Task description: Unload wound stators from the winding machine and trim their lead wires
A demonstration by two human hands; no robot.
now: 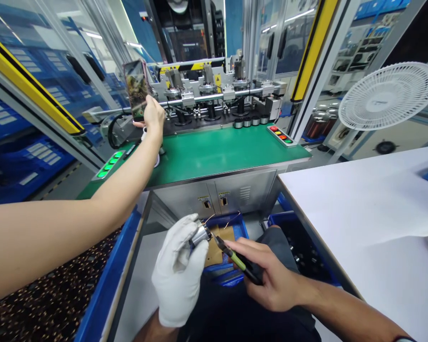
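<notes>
My left hand (180, 270), in a white glove, is closed around a small silver cylindrical part (200, 233), which looks like a motor stator. Thin copper wire (209, 218) sticks up from its end. In my bare right hand (271, 275) is a pair of pliers (237, 260) with black and green handles. Their jaw tips are right beside the wired end of the cylinder; whether they touch a wire I cannot tell. Below both hands a blue bin (243, 228) holds brown cardboard and loose wire.
Another person's arm (117, 194) reaches in from the left, holding a phone (136, 90) above the green bench (207, 152). Behind it stands a machine with several clamping stations (209, 88). A white table (371, 209) and a fan (388, 97) are on the right.
</notes>
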